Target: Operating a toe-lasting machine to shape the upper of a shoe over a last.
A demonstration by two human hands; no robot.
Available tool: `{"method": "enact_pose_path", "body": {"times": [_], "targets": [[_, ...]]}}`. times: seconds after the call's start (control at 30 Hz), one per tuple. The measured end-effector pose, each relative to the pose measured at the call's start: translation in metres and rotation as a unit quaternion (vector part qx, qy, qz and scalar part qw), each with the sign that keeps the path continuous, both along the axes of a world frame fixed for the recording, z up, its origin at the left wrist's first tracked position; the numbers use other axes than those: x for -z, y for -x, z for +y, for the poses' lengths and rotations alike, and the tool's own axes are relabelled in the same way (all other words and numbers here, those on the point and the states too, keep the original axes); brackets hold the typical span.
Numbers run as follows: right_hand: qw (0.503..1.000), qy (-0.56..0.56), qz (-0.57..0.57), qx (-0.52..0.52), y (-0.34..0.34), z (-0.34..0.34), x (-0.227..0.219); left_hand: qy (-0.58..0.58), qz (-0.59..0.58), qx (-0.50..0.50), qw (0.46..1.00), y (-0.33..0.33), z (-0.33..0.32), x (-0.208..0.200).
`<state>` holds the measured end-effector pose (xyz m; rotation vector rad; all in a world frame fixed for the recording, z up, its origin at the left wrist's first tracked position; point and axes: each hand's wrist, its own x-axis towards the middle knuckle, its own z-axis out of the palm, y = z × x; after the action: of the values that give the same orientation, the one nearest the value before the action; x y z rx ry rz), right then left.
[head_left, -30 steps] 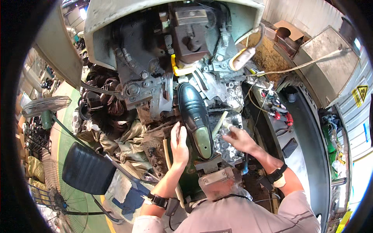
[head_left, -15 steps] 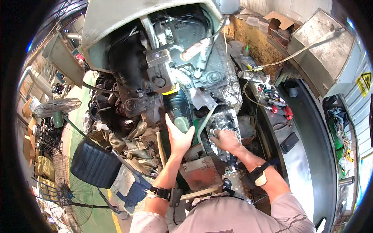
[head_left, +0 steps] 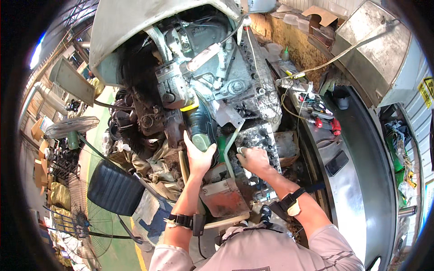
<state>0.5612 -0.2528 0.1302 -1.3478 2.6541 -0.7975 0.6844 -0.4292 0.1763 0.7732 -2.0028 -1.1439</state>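
Observation:
My left hand grips the near, greenish end of a black shoe upper on a last. Its far end, with a yellow rim, meets the metal clamp block of a large machine. My right hand is closed around a small pale knob at the edge of a worn, studded metal panel. A bent pale green rod runs between the two hands. The right hand's fingers partly cover the knob.
The machine's pale hood overhangs the far side. To the left are a black chair back and a wire fan. At right, a conveyor belt runs past a ledge bearing a phone and red-handled tools.
The view has shifted, so the machine and both hands appear slightly farther left. Both hands keep their holds, the left on the shoe upper and the right at the panel.

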Motion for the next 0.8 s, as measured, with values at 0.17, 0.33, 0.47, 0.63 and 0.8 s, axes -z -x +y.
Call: {"method": "enact_pose_path", "body": {"times": [0.17,0.33,0.47,0.63,0.8], "targets": [[1.000,0.027,0.009,0.006,0.001,-0.001,0.005,-0.012,0.012,0.003,1.000,0.000,0.005,-0.008],[1.000,0.029,0.000,0.012,0.000,-0.001,0.003,0.009,0.016,0.007,1.000,-0.001,0.006,-0.013],[0.999,0.030,0.003,0.014,0.000,-0.002,0.003,-0.002,0.006,0.004,1.000,-0.001,0.005,-0.011],[1.000,0.027,-0.003,0.012,0.000,-0.001,0.005,0.009,-0.007,-0.001,1.000,-0.002,0.002,-0.003],[0.999,0.001,-0.021,0.027,-0.001,-0.002,-0.003,-0.010,0.004,0.010,1.000,-0.002,0.000,-0.002]]}}
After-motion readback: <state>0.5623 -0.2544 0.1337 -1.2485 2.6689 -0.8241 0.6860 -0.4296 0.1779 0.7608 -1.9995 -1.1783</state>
